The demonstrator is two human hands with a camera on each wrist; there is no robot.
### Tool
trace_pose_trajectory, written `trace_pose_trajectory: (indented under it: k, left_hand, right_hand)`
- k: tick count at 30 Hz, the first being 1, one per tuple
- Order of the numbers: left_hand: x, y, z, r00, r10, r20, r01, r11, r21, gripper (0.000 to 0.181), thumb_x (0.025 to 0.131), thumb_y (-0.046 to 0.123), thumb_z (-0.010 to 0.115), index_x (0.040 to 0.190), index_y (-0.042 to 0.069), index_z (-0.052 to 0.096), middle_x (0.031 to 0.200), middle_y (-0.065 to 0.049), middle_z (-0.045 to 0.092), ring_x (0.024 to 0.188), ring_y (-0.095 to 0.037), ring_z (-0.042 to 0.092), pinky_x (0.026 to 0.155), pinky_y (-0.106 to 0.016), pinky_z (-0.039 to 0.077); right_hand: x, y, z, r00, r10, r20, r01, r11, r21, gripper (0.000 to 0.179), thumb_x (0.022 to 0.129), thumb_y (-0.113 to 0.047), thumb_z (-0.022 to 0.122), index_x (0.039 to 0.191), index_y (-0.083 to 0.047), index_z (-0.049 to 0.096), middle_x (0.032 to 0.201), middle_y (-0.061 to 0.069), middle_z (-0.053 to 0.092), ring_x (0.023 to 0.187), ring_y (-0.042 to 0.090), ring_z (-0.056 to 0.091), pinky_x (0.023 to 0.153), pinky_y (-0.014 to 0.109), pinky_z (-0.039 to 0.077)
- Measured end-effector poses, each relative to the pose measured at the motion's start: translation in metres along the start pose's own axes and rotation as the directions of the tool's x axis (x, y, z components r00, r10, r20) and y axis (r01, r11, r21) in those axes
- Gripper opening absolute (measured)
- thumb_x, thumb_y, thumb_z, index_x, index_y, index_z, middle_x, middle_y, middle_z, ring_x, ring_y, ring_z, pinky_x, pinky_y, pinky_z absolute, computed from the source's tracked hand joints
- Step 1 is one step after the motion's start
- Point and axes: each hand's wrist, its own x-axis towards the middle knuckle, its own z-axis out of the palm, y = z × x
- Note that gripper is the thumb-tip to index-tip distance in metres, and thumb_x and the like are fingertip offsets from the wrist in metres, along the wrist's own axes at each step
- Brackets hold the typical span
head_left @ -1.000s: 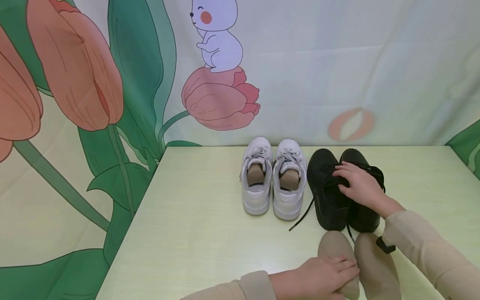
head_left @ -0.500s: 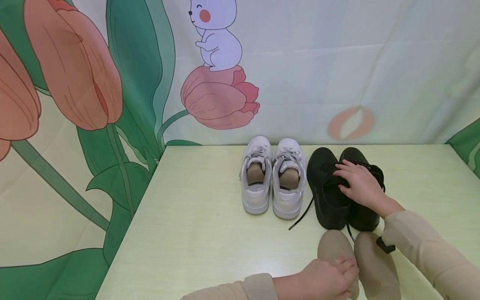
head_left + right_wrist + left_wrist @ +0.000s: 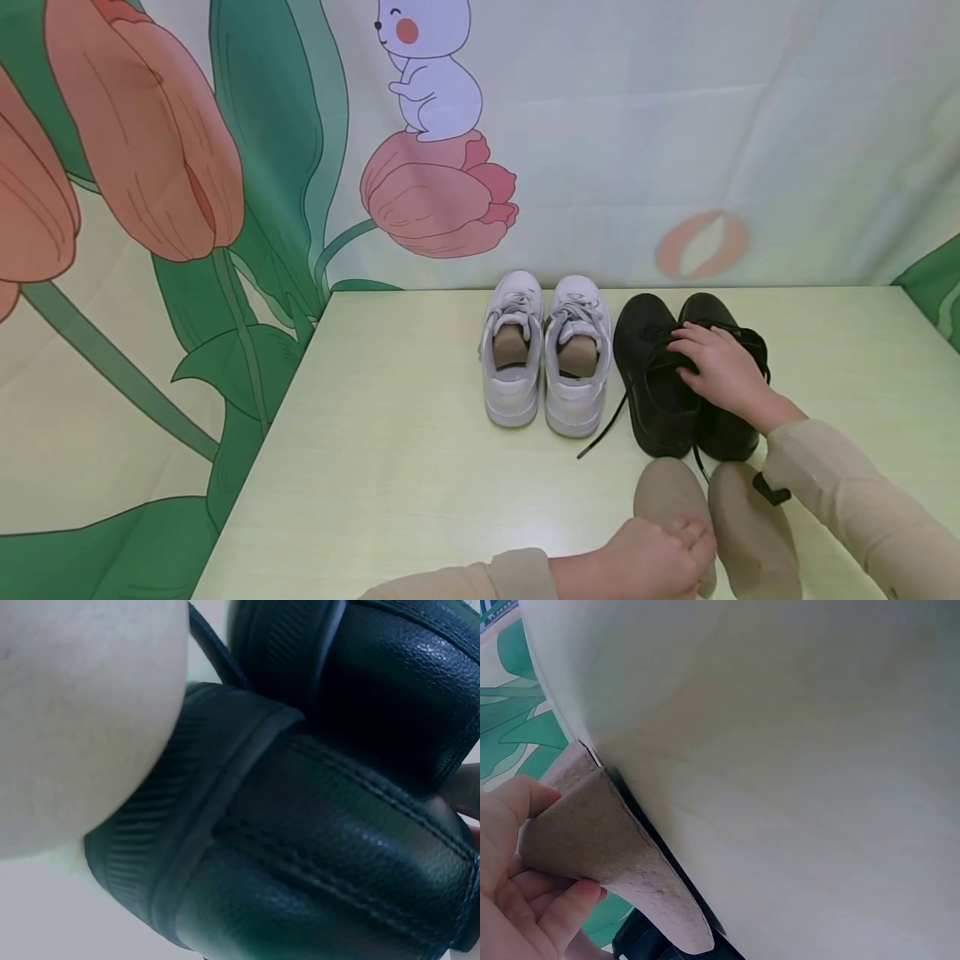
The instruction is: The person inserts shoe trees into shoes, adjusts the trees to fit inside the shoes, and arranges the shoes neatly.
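My left hand (image 3: 648, 558) lies over the left of two brown moulded-paper shoe inserts (image 3: 667, 487) at the bottom of the head view. In the left wrist view, its thumb and fingers (image 3: 570, 911) pinch the folded insert (image 3: 585, 832) by its sides. The other brown insert (image 3: 753, 533) lies alongside on the table. Above them stand two black lace-up shoes, the left black shoe (image 3: 663, 417) and the right black shoe (image 3: 731, 437), toes to the wall. My right hand (image 3: 720, 367) rests across the right black shoe, fingertips near the left shoe's tongue. The right wrist view shows their heels (image 3: 195, 810).
White sneakers (image 3: 513, 400) stand left of the black shoes, each with a brown insert (image 3: 577, 357) inside. A loose black lace (image 3: 603, 433) trails onto the pale table (image 3: 390, 467). A printed wall cloth (image 3: 600, 167) hangs behind the table's far edge.
My left hand has shifted slightly, and its fingers are more curled on the insert. My right hand and the shoes have stayed put. The head view has tilted a little.
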Motion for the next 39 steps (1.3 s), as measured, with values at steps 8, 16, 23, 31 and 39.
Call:
trace_pose_trajectory:
  k: [8, 16, 23, 31, 39]
  left_hand:
    - [-0.005, -0.001, -0.004, 0.990, 0.024, -0.136, -0.018, 0.999, 0.043, 0.035, 0.081, 0.037, 0.051, 0.110, 0.019, 0.056, 0.111, 0.008, 0.060, 0.103, -0.002, 0.054, 0.061, -0.014, 0.048]
    - [-0.009, -0.008, -0.015, 0.992, 0.007, -0.122, -0.002, 0.999, 0.044, 0.039, 0.081, 0.041, 0.050, 0.114, 0.020, 0.053, 0.117, 0.008, 0.057, 0.109, -0.002, 0.051, 0.058, -0.017, 0.049]
    - [-0.012, -0.017, -0.028, 0.992, 0.001, -0.127, -0.003, 1.000, -0.012, 0.038, 0.082, 0.042, 0.051, 0.114, 0.021, 0.052, 0.120, 0.007, 0.055, 0.111, -0.003, 0.050, 0.060, -0.016, 0.048]
    - [-0.013, -0.026, -0.043, 0.963, -0.016, -0.268, 0.022, 1.000, 0.022, 0.031, 0.082, 0.038, 0.050, 0.108, 0.021, 0.057, 0.114, 0.007, 0.059, 0.103, -0.001, 0.055, 0.065, -0.013, 0.048]
    - [-0.012, -0.033, -0.052, 0.912, -0.086, -0.401, 0.115, 0.992, 0.050, 0.029, 0.076, 0.037, 0.052, 0.100, 0.022, 0.060, 0.107, 0.010, 0.063, 0.099, 0.000, 0.057, 0.057, -0.016, 0.049]
  right_hand:
    - [0.001, 0.002, 0.003, 0.999, -0.021, -0.024, 0.021, 1.000, -0.022, 0.032, 0.070, -0.008, 0.070, 0.100, 0.001, 0.063, 0.111, 0.019, 0.058, 0.114, 0.035, 0.046, 0.094, 0.052, 0.033]
    - [0.001, 0.005, 0.004, 0.997, -0.056, -0.055, 0.053, 0.997, -0.046, 0.031, 0.070, -0.005, 0.069, 0.100, 0.001, 0.063, 0.110, 0.018, 0.059, 0.112, 0.035, 0.048, 0.092, 0.051, 0.035]
    - [0.001, 0.006, 0.005, 0.991, -0.084, -0.107, 0.077, 0.995, -0.063, 0.026, 0.071, -0.004, 0.067, 0.096, 0.001, 0.065, 0.105, 0.017, 0.062, 0.108, 0.033, 0.051, 0.089, 0.049, 0.038]
    - [0.003, 0.008, 0.007, 0.968, -0.131, -0.215, 0.119, 0.990, -0.070, 0.015, 0.069, -0.003, 0.068, 0.084, 0.000, 0.067, 0.094, 0.015, 0.065, 0.099, 0.031, 0.057, 0.082, 0.045, 0.042]
    - [0.004, 0.011, 0.012, 0.939, -0.151, -0.308, 0.141, 0.988, -0.056, 0.015, 0.066, -0.002, 0.070, 0.081, 0.000, 0.068, 0.086, 0.014, 0.064, 0.087, 0.030, 0.059, 0.077, 0.044, 0.043]
